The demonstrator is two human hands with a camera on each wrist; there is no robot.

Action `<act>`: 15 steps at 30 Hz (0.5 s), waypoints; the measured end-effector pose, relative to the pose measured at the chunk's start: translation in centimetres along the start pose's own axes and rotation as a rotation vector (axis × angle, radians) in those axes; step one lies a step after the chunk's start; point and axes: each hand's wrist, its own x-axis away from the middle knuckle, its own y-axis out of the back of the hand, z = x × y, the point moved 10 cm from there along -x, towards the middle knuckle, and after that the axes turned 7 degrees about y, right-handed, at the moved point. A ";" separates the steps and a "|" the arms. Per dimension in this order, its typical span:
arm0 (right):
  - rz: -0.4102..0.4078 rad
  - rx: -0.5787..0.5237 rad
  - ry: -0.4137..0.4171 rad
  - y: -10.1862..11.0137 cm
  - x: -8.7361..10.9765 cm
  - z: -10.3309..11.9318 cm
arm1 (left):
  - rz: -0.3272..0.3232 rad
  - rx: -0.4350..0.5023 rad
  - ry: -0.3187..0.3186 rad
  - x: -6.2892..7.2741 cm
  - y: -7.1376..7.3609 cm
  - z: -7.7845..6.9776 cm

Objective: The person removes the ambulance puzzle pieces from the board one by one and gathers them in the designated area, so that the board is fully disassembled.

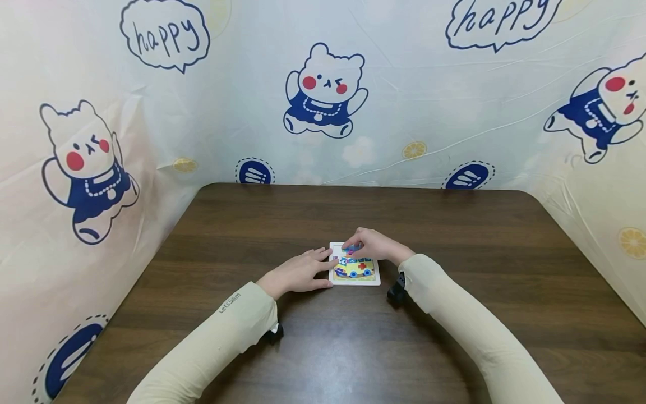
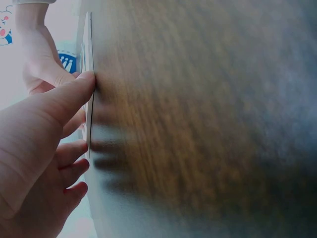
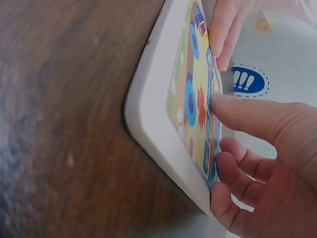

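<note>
A small white-rimmed puzzle board [image 1: 372, 283] lies on the table, with a yellow ambulance picture [image 1: 353, 270] on it. My left hand [image 1: 301, 272] rests at its left side, fingers spread. In the left wrist view the left thumb [image 2: 81, 85] touches the board's near edge. Over the board's upper part, my right hand [image 1: 377, 246] pinches a blue and purple puzzle piece [image 1: 349, 249] between thumb and bent fingers. The right wrist view has the right thumb [image 3: 235, 106] down at the picture's surface, with the other fingers curled at its far side, hiding part of the picture.
The brown wooden table [image 1: 323, 336] extends around the board on all sides. Behind it and at both sides hangs a pale curtain [image 1: 404, 95] printed with cartoon bears. A dark wrist camera [image 1: 397, 290] sits under the right sleeve.
</note>
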 end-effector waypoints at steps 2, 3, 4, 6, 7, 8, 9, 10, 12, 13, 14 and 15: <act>-0.006 -0.003 0.008 0.0 0.0 0.1 | 0.000 0.001 -0.004 0.0 0.0 0.0; -0.010 -0.003 0.011 0.1 0.0 0.1 | 0.000 -0.001 -0.006 0.0 0.0 -0.1; -0.015 -0.002 0.016 0.1 0.0 0.1 | 0.001 0.000 -0.008 0.0 0.0 -0.1; -0.023 -0.002 0.027 0.2 0.0 0.2 | 0.000 0.001 -0.013 -0.1 0.0 -0.1; -0.025 -0.001 0.031 0.2 0.0 0.3 | 0.000 0.000 -0.015 -0.1 0.0 -0.1; -0.029 -0.003 0.036 0.2 0.0 0.3 | -0.003 0.000 -0.018 -0.1 0.0 -0.1; -0.030 -0.009 0.038 0.3 0.0 0.3 | -0.001 -0.001 -0.017 -0.1 0.0 -0.1; -0.031 -0.017 0.035 0.3 0.0 0.3 | -0.001 0.001 -0.016 -0.1 0.0 -0.1; -0.032 -0.031 0.024 0.3 0.0 0.2 | -0.005 0.000 -0.017 -0.1 0.0 -0.1; -0.032 -0.035 0.024 0.4 0.0 0.1 | -0.004 0.000 -0.014 -0.1 0.0 -0.1; -0.033 -0.037 0.025 0.4 0.0 0.1 | -0.007 0.001 -0.015 0.0 0.0 -0.1; -0.037 -0.039 0.020 0.5 -0.1 0.0 | -0.007 0.000 -0.014 0.0 0.0 0.0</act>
